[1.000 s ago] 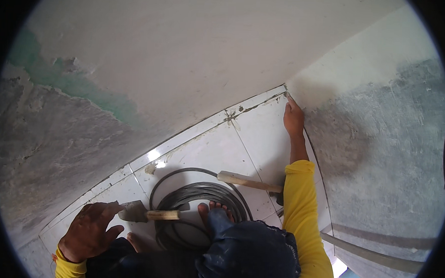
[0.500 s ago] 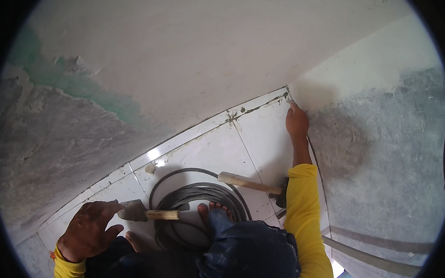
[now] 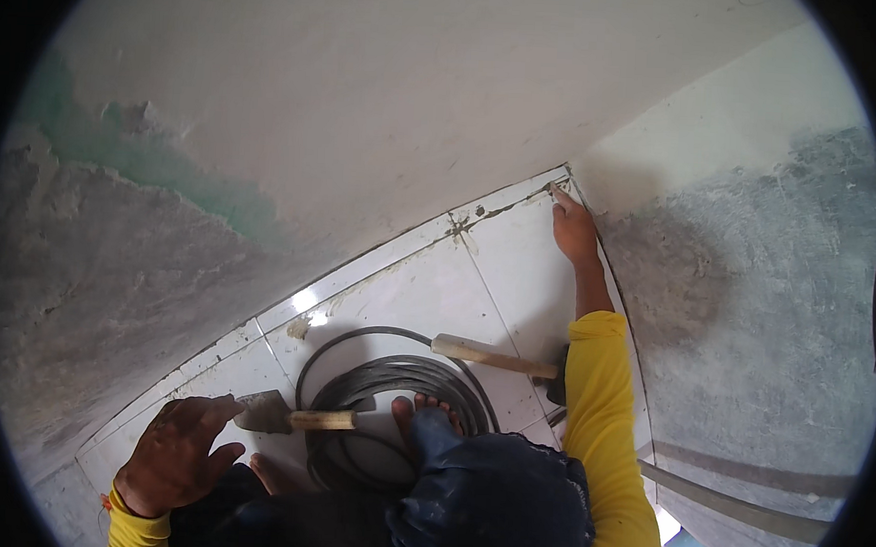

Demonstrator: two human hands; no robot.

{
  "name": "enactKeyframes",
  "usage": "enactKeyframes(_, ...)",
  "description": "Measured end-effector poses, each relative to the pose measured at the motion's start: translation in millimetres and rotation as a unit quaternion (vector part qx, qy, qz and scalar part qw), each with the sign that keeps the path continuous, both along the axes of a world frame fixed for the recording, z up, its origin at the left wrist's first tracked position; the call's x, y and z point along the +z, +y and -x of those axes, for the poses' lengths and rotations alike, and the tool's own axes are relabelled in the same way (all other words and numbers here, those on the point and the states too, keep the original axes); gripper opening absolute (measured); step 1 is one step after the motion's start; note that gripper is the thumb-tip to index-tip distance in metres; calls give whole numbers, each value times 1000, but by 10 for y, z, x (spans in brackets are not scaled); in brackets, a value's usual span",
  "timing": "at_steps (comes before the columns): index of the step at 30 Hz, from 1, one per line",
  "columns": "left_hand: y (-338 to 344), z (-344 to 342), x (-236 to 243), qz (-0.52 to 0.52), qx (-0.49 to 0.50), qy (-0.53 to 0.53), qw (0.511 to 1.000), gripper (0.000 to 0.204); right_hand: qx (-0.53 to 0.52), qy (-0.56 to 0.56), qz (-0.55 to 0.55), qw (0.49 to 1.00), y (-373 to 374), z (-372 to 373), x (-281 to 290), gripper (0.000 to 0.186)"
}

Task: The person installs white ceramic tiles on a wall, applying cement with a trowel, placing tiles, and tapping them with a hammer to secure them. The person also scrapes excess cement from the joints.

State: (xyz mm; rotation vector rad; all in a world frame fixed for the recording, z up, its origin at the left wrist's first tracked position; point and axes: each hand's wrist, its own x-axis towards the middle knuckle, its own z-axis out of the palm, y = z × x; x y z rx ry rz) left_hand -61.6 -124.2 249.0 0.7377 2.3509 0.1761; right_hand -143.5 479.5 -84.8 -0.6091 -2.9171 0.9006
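My right hand [image 3: 577, 233] reaches to the far corner, its index finger stretched onto the mortar-smeared joint [image 3: 519, 206] between the white floor tiles [image 3: 408, 292] and the narrow tile strip [image 3: 360, 273] along the wall. No tool shows in it; its other fingers are partly hidden. At the lower left, my left hand [image 3: 171, 454] hovers with thumb and fingers apart, holding nothing visible. Its fingertips are close to the blade of a trowel [image 3: 271, 413] with a wooden handle. Beside my right forearm lies a mallet [image 3: 493, 357], its dark head partly covered by my yellow sleeve.
A coil of dark cable or hose [image 3: 394, 379] lies around my bare foot [image 3: 427, 410]. The far wall [image 3: 367, 104] and the rough grey right wall [image 3: 749, 307] meet at the corner. A long strip [image 3: 741, 502] lies against the right wall, low down.
My right hand has shifted slightly left along the joint, away from the corner. The left hand, the trowel and the mallet are nearly where they were.
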Motion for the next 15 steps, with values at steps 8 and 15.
enactKeyframes(8,-20,12,5,-15,-11,-2,1000,55,61,-16,4,998,-545,-169,21,51)
enactKeyframes(15,-52,-7,46,-6,-4,-10,1000,55,86,-49,170,980,-839,-310,113,48)
